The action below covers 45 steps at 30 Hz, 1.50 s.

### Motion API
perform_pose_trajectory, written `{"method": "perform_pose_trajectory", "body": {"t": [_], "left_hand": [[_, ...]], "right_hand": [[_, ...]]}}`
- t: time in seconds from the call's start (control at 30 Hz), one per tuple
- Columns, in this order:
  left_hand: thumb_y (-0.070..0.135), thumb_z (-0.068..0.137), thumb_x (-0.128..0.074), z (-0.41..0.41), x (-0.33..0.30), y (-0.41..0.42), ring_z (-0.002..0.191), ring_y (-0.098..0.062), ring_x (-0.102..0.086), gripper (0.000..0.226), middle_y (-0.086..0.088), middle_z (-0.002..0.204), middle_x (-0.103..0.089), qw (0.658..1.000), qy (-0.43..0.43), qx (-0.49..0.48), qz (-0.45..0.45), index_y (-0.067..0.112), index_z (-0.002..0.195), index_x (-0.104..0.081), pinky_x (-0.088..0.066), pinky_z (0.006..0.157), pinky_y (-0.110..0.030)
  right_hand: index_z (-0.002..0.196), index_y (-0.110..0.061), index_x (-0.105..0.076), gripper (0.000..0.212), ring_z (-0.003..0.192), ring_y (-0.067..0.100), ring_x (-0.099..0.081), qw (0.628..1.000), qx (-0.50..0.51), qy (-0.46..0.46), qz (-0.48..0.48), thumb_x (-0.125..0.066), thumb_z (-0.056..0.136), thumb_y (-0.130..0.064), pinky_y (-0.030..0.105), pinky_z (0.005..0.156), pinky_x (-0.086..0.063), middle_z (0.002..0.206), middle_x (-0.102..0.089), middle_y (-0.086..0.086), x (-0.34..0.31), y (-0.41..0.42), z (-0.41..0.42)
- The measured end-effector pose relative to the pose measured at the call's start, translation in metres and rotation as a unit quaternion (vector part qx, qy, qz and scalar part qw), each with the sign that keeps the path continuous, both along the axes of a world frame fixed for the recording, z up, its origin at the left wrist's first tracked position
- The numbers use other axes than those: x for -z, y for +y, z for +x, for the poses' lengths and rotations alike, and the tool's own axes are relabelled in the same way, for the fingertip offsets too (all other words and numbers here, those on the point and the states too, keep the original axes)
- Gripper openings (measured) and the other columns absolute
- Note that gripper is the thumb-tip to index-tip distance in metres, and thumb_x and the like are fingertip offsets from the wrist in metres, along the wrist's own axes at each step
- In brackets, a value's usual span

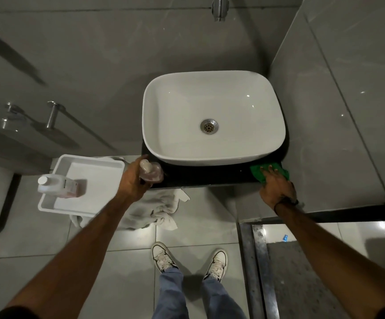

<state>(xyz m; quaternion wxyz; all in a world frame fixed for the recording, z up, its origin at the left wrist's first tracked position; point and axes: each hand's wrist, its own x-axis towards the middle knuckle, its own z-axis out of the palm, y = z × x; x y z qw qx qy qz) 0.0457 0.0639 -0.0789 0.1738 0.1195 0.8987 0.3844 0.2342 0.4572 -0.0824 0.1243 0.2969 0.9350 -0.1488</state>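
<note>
A white basin (175,143) with a metal drain (209,126) sits on a black counter (210,177). My left hand (134,180) grips a small clear bottle of pinkish liquid (151,172) at the counter's left front corner. My right hand (276,187) presses a green cloth (259,171) onto the counter's right front corner, beside the grey wall.
A white tray (99,180) with a white-capped bottle (58,184) stands left of the counter. A crumpled pale towel (159,210) lies on the tiled floor. A tap (220,8) hangs above the basin. A metal threshold (253,261) runs at the right. My shoes (163,257) stand below.
</note>
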Motion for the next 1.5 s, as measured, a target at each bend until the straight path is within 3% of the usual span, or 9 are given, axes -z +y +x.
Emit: {"method": "perform_pose_trajectory", "body": {"t": [0.17,0.27,0.4,0.47,0.63,0.73,0.87,0.97,1.5], "left_hand": [[0.017,0.072,-0.086,0.039,0.015,-0.003,0.116,-0.040,-0.054,0.093,-0.022,0.136,-0.040,0.961,-0.063,-0.271,-0.005,0.005,0.146,-0.030,-0.049,0.103,-0.049],[0.023,0.081,-0.081,0.084,-0.005,0.007,0.114,-0.028,-0.055,0.073,-0.009,0.130,-0.048,0.946,-0.138,-0.279,0.087,0.010,0.139,-0.040,-0.051,0.093,-0.043],[0.042,0.078,-0.081,0.117,-0.019,0.008,0.120,-0.021,-0.058,0.081,0.001,0.135,-0.056,0.883,-0.367,-0.179,0.229,0.025,0.145,-0.039,-0.049,0.100,-0.046],[0.031,0.076,-0.085,0.119,-0.017,-0.001,0.115,-0.029,-0.066,0.070,-0.008,0.130,-0.066,0.844,-0.417,-0.184,0.282,0.018,0.137,-0.051,-0.053,0.100,-0.052],[0.009,0.080,-0.081,0.098,-0.005,-0.045,0.104,-0.032,-0.071,0.046,-0.016,0.119,-0.071,0.832,-0.369,-0.315,0.268,0.012,0.121,-0.062,-0.061,0.085,-0.047],[0.007,0.082,-0.079,0.067,0.004,-0.082,0.099,-0.030,-0.069,0.050,-0.014,0.118,-0.069,0.836,-0.324,-0.378,0.230,0.008,0.127,-0.057,-0.062,0.063,-0.036],[0.009,0.087,-0.075,0.001,0.027,-0.132,0.107,-0.030,-0.063,0.051,-0.011,0.123,-0.063,0.876,-0.266,-0.376,0.142,0.011,0.132,-0.052,-0.059,0.087,-0.045],[0.004,0.091,-0.067,-0.053,0.056,-0.154,0.112,-0.028,-0.059,0.048,-0.011,0.126,-0.060,0.917,-0.243,-0.308,0.072,0.010,0.135,-0.047,-0.053,0.100,-0.049],[0.013,0.088,-0.063,-0.104,0.138,-0.184,0.120,-0.051,-0.049,0.051,-0.031,0.136,-0.045,0.933,-0.118,-0.166,-0.298,-0.004,0.133,-0.045,-0.044,0.100,-0.055]], "right_hand": [[0.140,-0.014,-0.053,0.049,0.113,0.040,-0.060,0.987,0.087,0.009,-0.132,-0.058,0.092,-0.006,0.031,0.081,-0.048,0.129,-0.063,0.021,-0.051,-0.060,-0.006],[0.131,-0.001,-0.057,0.041,0.100,0.028,-0.064,0.872,0.228,0.053,-0.430,-0.059,0.091,0.008,0.018,0.066,-0.054,0.129,-0.064,0.025,-0.039,-0.100,-0.012],[0.127,-0.003,-0.062,0.038,0.113,0.032,-0.068,0.713,0.225,-0.041,-0.663,-0.065,0.090,0.002,0.044,0.097,-0.055,0.123,-0.070,0.017,-0.034,-0.166,-0.021],[0.125,-0.005,-0.064,0.037,0.115,0.031,-0.067,0.686,0.187,-0.065,-0.700,-0.069,0.089,-0.001,0.047,0.100,-0.053,0.122,-0.071,0.016,-0.033,-0.197,-0.031],[0.118,-0.008,-0.068,0.039,0.095,0.021,-0.069,0.863,0.177,0.025,-0.473,-0.079,0.081,-0.008,0.034,0.091,-0.056,0.120,-0.071,0.017,-0.020,-0.238,-0.059],[0.144,-0.011,-0.049,0.068,0.137,0.026,-0.046,0.977,-0.001,0.036,-0.209,-0.074,0.084,-0.034,0.034,0.113,-0.036,0.149,-0.050,0.009,-0.011,-0.237,-0.070],[0.159,-0.007,-0.007,0.111,0.156,0.024,-0.001,0.989,-0.137,-0.016,-0.060,-0.062,0.079,-0.063,0.046,0.126,-0.002,0.168,-0.006,0.010,0.021,-0.244,-0.087],[0.159,-0.009,0.003,0.122,0.155,0.026,0.013,0.988,-0.151,-0.031,-0.006,-0.059,0.071,-0.068,0.053,0.125,-0.003,0.168,0.011,0.009,0.047,-0.251,-0.088],[0.158,-0.008,0.003,0.123,0.154,0.029,0.014,0.988,-0.137,-0.020,0.063,-0.068,0.070,-0.056,0.057,0.124,-0.003,0.167,0.014,0.012,0.071,-0.261,-0.085]]}}
